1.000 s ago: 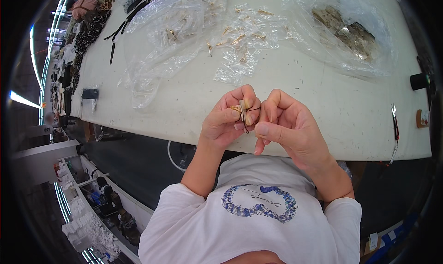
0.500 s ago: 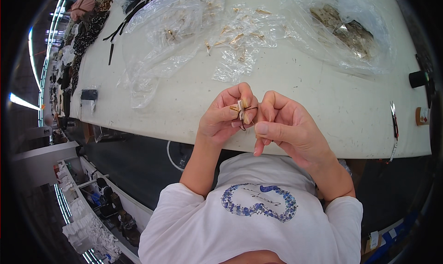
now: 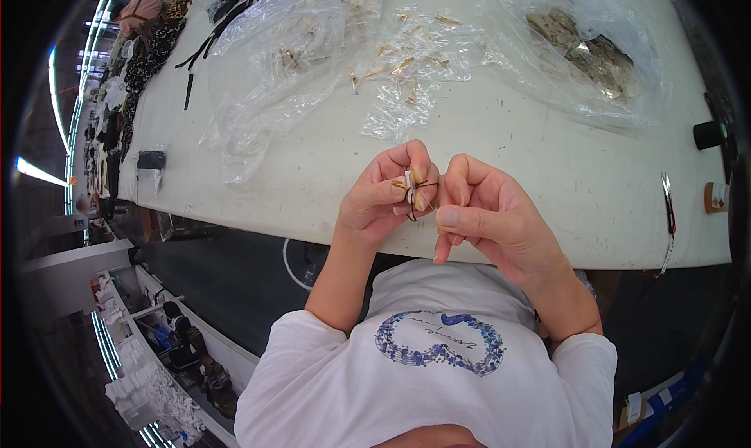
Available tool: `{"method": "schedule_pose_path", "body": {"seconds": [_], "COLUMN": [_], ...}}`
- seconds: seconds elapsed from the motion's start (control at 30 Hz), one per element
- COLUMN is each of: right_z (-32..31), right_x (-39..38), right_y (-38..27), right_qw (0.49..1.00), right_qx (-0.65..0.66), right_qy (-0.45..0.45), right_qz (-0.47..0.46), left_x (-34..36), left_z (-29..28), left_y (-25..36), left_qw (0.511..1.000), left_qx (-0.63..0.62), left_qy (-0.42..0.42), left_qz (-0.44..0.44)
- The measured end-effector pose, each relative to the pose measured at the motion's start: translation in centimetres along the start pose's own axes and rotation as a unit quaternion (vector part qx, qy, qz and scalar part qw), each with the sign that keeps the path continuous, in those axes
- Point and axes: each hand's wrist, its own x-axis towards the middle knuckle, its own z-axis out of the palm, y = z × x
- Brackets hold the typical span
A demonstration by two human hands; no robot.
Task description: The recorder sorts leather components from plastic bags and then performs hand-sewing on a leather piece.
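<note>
Head view: the left hand is pinched on a small pale and gold piece with dark cord, above the near edge of the white table; the right hand is curled just beside it, whether gripping anything I cannot tell. Beyond, a large clear bag shows a few gold-coloured bits; small clear packets hold slim gold pieces; another clear bag holds a brownish-grey bundle.
</note>
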Motion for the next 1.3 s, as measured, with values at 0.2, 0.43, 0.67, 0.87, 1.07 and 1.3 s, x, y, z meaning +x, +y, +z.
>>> {"method": "schedule_pose_path", "body": {"seconds": [0.2, 0.43, 0.67, 0.87, 1.07, 1.3], "right_z": [-0.03, 0.42, -0.01, 0.36, 0.56, -0.06], "right_x": [-0.10, -0.05, 0.06, 0.00, -0.06, -0.03], "right_y": [-0.01, -0.04, -0.05, 0.04, -0.16, 0.01], "right_qw": [1.000, 0.999, 1.000, 0.999, 0.999, 0.999], "right_qx": [0.001, -0.030, -0.002, -0.027, -0.029, -0.008], "right_qy": [0.010, 0.038, 0.009, 0.037, 0.040, 0.011], "right_qz": [-0.014, -0.009, -0.021, -0.026, -0.021, -0.032], "left_x": [0.08, 0.10, 0.17, 0.21, 0.14, 0.15], "left_z": [0.08, 0.03, 0.02, -0.02, -0.05, 0.00], "left_y": [-0.33, -0.26, -0.41, -0.57, -0.55, -0.57], "left_qw": [1.000, 1.000, 1.000, 1.000, 1.000, 1.000], "left_qx": [-0.003, 0.012, -0.002, -0.012, -0.007, 0.003], "left_qy": [0.001, 0.007, 0.000, -0.004, 0.000, -0.001], "left_qz": [0.002, -0.006, -0.004, -0.004, -0.005, 0.001]}}
